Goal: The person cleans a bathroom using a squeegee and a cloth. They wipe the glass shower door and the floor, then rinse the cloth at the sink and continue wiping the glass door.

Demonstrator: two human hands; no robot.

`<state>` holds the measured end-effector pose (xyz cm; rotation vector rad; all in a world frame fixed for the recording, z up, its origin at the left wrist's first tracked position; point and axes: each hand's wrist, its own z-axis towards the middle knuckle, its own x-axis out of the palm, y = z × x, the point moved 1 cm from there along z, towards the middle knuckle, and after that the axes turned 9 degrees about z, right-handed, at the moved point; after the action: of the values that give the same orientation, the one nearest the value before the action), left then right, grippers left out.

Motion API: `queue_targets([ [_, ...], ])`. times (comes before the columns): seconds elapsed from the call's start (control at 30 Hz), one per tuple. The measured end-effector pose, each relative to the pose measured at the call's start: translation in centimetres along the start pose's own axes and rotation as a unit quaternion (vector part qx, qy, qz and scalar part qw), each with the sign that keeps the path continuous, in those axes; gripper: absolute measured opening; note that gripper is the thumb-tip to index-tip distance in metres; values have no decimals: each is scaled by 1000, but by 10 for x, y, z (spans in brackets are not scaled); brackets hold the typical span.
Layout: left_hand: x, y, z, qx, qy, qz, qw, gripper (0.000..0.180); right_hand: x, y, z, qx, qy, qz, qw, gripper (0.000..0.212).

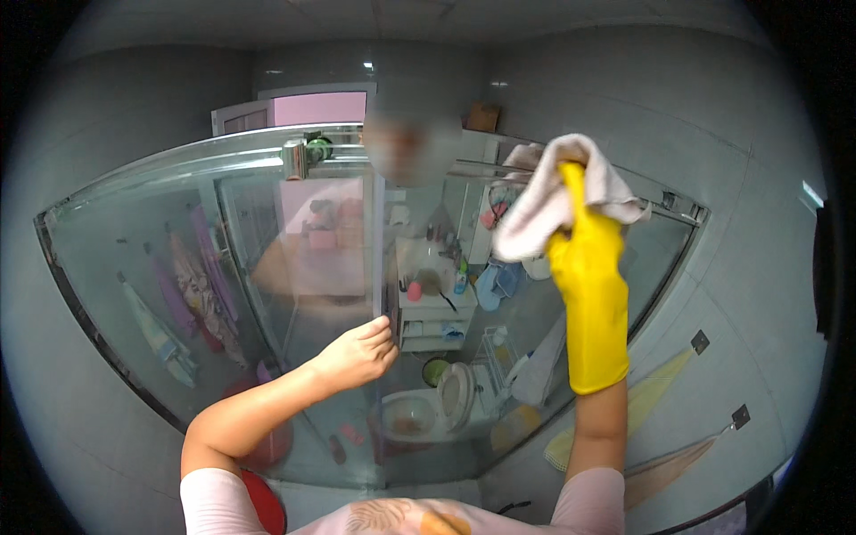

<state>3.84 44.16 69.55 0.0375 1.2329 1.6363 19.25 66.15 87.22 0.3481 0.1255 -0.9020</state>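
My bare left hand [359,353] is closed at the upright edge [379,259] of a clear glass shower door, fingers curled round that edge. A yellow rubber glove covers my right hand [587,267], raised high on the right. That hand holds a pale pink cloth [546,207], bunched and draped over its fingers, up by the top rail of the glass. Whether the cloth touches the glass or the rail I cannot tell. Left of centre, a metal roller fitting [294,160] sits on the top rail [214,160].
Through the glass show a toilet [408,415] with its lid raised, a white vanity [437,328] with bottles, and hanging clothes [196,276]. On the right wall a yellow towel [655,385] and a peach cloth [679,465] hang from hooks. A red basin [263,501] stands low at left.
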Motion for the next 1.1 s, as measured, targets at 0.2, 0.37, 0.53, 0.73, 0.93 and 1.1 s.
queue_targets([
  [0.2, 5, 2, -10, -30, -43, -13, 999, 17, 12, 9, 5, 262, -322, -124, 901, 27],
  [0.37, 2, 10, -25, -43, -50, 15, 998, 19, 39, -4, 13, 268, -210, -750, 568, 23],
  [0.53, -5, 23, -53, -54, -48, 20, 997, 18, 31, -35, -4, 172, -59, -915, 361, 39],
  [0.73, -17, 34, -75, -75, -40, 1, 996, 17, 21, -44, -26, 152, -135, -846, 493, 45],
  [0.93, -28, 43, -90, -91, -15, 30, 995, 21, -2, -38, -55, 129, -153, -860, 470, 64],
  [1.1, -34, 47, -106, -113, 26, 50, 992, 21, 16, -36, -31, 186, -6, -920, 346, 53],
])
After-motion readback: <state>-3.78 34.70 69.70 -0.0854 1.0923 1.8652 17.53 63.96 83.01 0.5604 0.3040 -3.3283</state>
